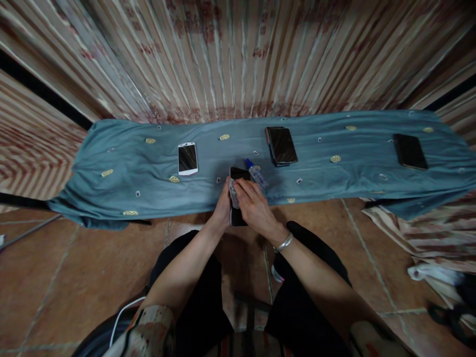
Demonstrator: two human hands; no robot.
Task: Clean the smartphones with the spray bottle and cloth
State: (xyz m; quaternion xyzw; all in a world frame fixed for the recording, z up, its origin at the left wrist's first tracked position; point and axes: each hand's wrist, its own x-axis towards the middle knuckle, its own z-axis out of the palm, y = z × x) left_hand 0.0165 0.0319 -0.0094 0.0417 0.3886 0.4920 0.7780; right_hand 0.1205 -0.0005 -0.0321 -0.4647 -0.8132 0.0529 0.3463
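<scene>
My left hand (222,206) grips the left edge of a dark-screened smartphone (238,218), which is held over the near edge of the cloth-covered table. Pressed on the phone's screen is a pale, crumpled cloth or wipe (234,198), under the fingers of my right hand (253,204). That hand's fingers are bent round the wipe, and a metal bracelet sits on its wrist. Just beyond my right hand lies a clear bottle with a blue cap (256,175). My fingers cover the middle of the phone.
A white smartphone (188,159) lies to the left on the blue patterned cloth (148,191). Right of centre is a small stack of dark phones (282,145), and another dark phone (410,151) lies far right. A striped curtain (230,64) hangs behind.
</scene>
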